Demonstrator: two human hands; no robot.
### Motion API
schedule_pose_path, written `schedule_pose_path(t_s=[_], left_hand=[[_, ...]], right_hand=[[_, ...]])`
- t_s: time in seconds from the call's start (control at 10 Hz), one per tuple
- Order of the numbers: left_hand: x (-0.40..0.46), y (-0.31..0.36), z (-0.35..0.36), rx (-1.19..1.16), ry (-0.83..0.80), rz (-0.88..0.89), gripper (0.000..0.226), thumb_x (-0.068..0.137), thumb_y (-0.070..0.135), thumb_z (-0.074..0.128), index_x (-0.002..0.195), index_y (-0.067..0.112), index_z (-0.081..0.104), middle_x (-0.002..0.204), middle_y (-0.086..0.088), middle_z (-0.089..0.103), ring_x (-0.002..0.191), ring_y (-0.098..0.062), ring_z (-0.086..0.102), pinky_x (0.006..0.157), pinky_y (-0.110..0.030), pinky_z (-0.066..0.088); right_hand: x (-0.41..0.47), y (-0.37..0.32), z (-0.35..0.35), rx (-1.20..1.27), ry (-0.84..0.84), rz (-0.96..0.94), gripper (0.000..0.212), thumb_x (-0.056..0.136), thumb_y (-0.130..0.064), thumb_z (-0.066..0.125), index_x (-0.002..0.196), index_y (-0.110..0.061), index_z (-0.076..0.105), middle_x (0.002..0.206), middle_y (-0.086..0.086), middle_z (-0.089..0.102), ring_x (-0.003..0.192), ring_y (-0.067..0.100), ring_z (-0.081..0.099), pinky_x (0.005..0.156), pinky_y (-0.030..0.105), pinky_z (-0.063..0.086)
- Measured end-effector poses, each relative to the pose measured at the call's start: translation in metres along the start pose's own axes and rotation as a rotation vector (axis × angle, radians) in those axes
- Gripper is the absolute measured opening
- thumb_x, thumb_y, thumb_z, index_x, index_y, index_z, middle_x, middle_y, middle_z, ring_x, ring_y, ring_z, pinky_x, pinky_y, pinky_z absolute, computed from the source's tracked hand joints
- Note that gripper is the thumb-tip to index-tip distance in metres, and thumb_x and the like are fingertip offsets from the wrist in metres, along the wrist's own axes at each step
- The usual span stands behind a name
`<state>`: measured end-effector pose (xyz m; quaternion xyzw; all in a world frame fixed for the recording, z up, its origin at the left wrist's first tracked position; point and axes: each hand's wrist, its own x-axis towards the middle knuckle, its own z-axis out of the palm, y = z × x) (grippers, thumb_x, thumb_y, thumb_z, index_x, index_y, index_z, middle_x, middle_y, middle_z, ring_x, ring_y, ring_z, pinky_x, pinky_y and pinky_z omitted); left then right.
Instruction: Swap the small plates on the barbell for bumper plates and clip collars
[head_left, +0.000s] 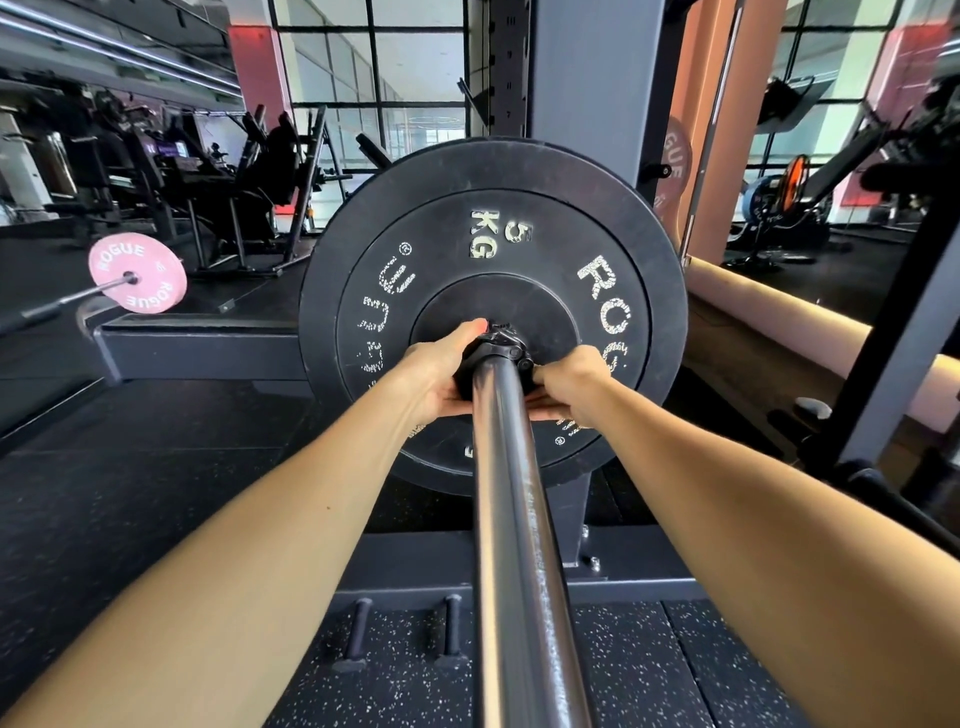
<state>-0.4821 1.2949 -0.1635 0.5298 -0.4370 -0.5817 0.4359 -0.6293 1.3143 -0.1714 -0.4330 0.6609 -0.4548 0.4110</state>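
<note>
Closest: speckled rubber floor (649, 670) and two short pegs (358, 631) on the rack base. Running away from the camera, the steel bar sleeve (511, 519), bare along its near length. At its far reach, a black clip collar (500, 349) around the sleeve, seated right against the black bumper plate (493, 249) marked 5 KG. Left hand (434, 376) cupped around the collar's left side, thumb up over the top, fingers wrapped beneath. Right hand (574, 384) curled on the right side, fingertips apparently pinching at the latch; exact finger contact hidden behind the bar. Beyond, a grey rack upright (587, 78); far left, a pink plate (137, 273) on another bar. Likely risks: latch not fully snapped, leaving the plate free to drift outward; skin nipped between lever and collar body on closing; collar cocked on the sleeve if squeezed unevenly.
</note>
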Motion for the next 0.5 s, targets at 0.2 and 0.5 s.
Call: schedule_pose_path(t_s=[0.2, 0.5], left_hand=[[-0.012, 0.005, -0.001, 0.089, 0.019, 0.007, 0.047, 0.083, 0.053, 0.071, 0.105, 0.013, 0.06, 0.101, -0.016, 0.072, 0.078, -0.028, 0.073, 0.051, -0.035, 0.059], [-0.015, 0.018, -0.025, 0.988, 0.199, 0.59, 0.038, 0.083, 0.067, 0.053, 0.072, 0.031, 0.06, 0.064, 0.006, 0.063, 0.072, -0.023, 0.065, 0.076, -0.044, 0.058]], right_hand=[[-0.007, 0.002, 0.001, -0.409, 0.059, -0.326, 0.031, 0.077, -0.004, 0.036, 0.085, -0.009, 0.066, 0.084, 0.018, 0.069, 0.071, 0.037, 0.07, 0.066, 0.044, 0.06], [-0.015, -0.02, -0.038, -0.838, -0.144, -0.526, 0.032, 0.087, -0.027, 0.053, 0.116, -0.02, 0.063, 0.111, 0.004, 0.069, 0.107, 0.028, 0.06, 0.093, 0.04, 0.05]])
